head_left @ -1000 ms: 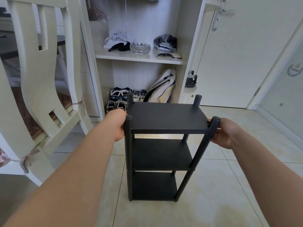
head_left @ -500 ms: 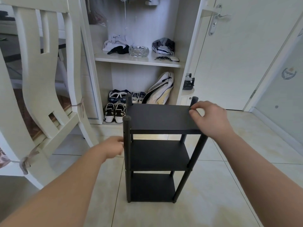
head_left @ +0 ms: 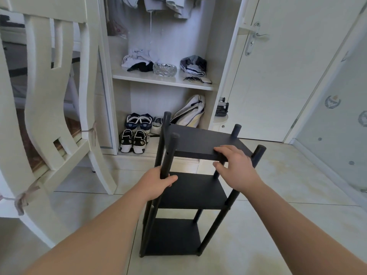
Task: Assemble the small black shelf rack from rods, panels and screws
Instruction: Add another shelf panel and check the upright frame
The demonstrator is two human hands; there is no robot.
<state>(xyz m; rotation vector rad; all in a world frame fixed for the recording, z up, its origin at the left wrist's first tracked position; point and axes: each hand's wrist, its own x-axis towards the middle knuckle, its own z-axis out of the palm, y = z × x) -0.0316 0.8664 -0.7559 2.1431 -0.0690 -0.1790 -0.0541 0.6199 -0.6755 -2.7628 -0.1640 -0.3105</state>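
The black shelf rack [head_left: 190,193] stands on the tiled floor in front of me, with three panels between four upright rods. It leans, its top tipped to the right. My left hand [head_left: 158,182] grips the near left rod [head_left: 168,155] at the height of the middle panel. My right hand [head_left: 234,167] holds the front edge of the top panel [head_left: 200,143], fingers on top and thumb underneath. The near right rod [head_left: 258,153] pokes up beside my right hand.
A white chair [head_left: 59,116] stands close on the left. Behind the rack is an open wardrobe [head_left: 164,80] with shoes [head_left: 135,133], a bag and a glass bowl. A white door [head_left: 278,76] is at the right. Bare tiled floor [head_left: 278,225] lies right of the rack.
My left hand moved from beside the rack onto the near left rod. My right hand shifted from the back right corner to the top panel's front edge. The rack has tilted.
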